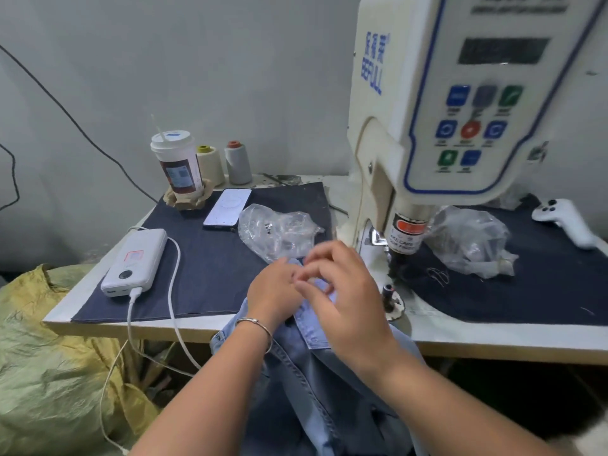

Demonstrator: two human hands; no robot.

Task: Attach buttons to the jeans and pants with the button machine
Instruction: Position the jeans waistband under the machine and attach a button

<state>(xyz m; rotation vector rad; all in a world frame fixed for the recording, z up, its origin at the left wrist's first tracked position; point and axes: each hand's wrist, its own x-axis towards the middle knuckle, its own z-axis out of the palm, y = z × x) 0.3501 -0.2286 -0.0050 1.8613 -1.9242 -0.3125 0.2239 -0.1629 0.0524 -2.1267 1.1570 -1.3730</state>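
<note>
Positioning: both hands work the waistband of the jeans (316, 366) at the counter (230, 327) edge, lower centre of the frame, just left of the button machine (460, 110).
Step in hand: judged as lining up the button spot on the waistband; no button seen on the cloth yet.
Left hand (274, 291): fingers curled, pressing down on the waistband; whether they pinch the cloth I cannot tell.
Right hand (342, 297): fingers bent and close together over the waistband, tips meeting the left hand; blurred, so what they hold I cannot tell.
Next move calls for: sliding the waistband right, under the machine head (404, 238), laid flat, fingers kept out of the press.
Count, plastic bags: two, one at centre (276, 232), one right of the head (470, 241).
Count, thread cones: two (238, 162).
Count, cup: one (177, 162).
Count, phone: one (227, 208).
Count, power bank: one (135, 261).
</note>
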